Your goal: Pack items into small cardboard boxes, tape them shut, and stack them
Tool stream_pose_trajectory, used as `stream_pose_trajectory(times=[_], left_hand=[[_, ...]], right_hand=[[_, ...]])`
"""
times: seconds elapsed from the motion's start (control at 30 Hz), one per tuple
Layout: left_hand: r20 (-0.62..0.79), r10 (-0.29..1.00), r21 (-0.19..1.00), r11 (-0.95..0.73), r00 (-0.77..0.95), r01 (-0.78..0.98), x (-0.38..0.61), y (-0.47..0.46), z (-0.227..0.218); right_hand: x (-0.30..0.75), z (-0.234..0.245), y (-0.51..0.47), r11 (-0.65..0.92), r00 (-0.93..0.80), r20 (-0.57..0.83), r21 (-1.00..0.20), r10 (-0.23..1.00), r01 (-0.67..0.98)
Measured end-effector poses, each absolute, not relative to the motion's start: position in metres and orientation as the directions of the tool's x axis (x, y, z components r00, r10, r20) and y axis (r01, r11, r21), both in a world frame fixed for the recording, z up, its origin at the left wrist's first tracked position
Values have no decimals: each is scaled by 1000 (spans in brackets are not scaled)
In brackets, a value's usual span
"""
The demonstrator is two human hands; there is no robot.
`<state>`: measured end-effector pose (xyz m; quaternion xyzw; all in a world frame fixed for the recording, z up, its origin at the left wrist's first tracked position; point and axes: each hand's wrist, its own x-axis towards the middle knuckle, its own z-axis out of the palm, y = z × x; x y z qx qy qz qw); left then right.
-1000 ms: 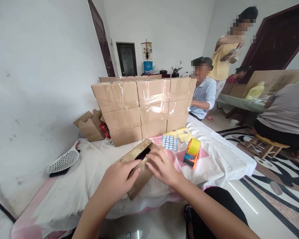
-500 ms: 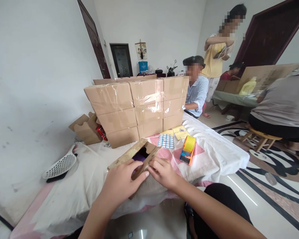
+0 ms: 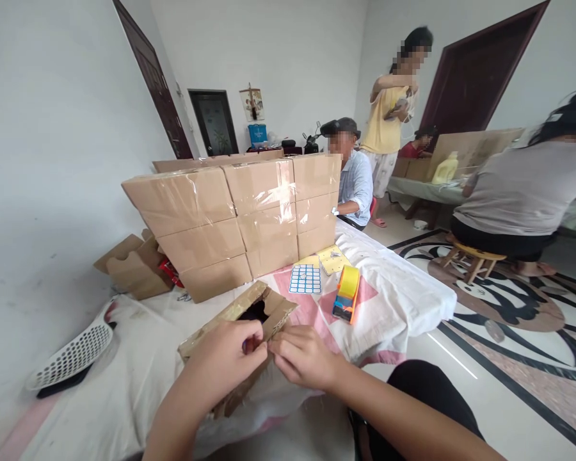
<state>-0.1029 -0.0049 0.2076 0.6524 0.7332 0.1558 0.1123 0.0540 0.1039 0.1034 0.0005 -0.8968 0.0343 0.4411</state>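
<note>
A cardboard box (image 3: pixel 221 318) with its top partly open lies at the table's near edge; its inside looks dark. My left hand (image 3: pixel 233 352) is over the box's near side, fingers curled and thumb and forefinger pinched at the raised flap (image 3: pixel 279 314). Right beside it, my right hand (image 3: pixel 304 355) has its fingertips closed on the edge of the same flap. The fingertips of both hands nearly meet. Any small piece of tape between them is too small to make out. An orange-and-blue tape dispenser with yellow tape (image 3: pixel 348 291) lies to the right of the box.
Stacked, taped cardboard boxes (image 3: pixel 264 224) stand behind the box. A label sheet (image 3: pixel 305 279) and yellow card (image 3: pixel 335 259) lie before them. A white perforated basket (image 3: pixel 72 355) and an open carton (image 3: pixel 137 272) are at left. People sit and stand beyond the table (image 3: pixel 427 288).
My left thumb and forefinger, spread apart before, have closed together at the flap. My right hand remains at the flap edge. The view has shifted right, so things appear further left.
</note>
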Motion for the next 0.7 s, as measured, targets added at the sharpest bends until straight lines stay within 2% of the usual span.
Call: stream_pose_trajectory(times=[0.2,0.4,0.47,0.53,0.6,0.7], left_hand=[[155,974,-7,170,-167,985,-85,-8,207],[288,938,-133,238,-193,962,-98,-14,199],[306,928,-140,267,-215,953,-103,-17,199],[274,936,-135,264,-220,955,-105,-19,200],[212,958,-155,229,-194,961,-103,-20,199],[175,978,-228,154,-115,961,-104,-22,196]], right_hand=[[57,106,96,990,-656,749,-137,90,-20],[64,97,111,992,-636,770,-110,50,-56],[67,94,125,992,-623,778,-126,82,-28],[71,96,144,979,-597,778,-193,196,70],[80,103,168,925,-513,770,-302,380,232],[105,118,208,698,-237,690,-523,684,489]])
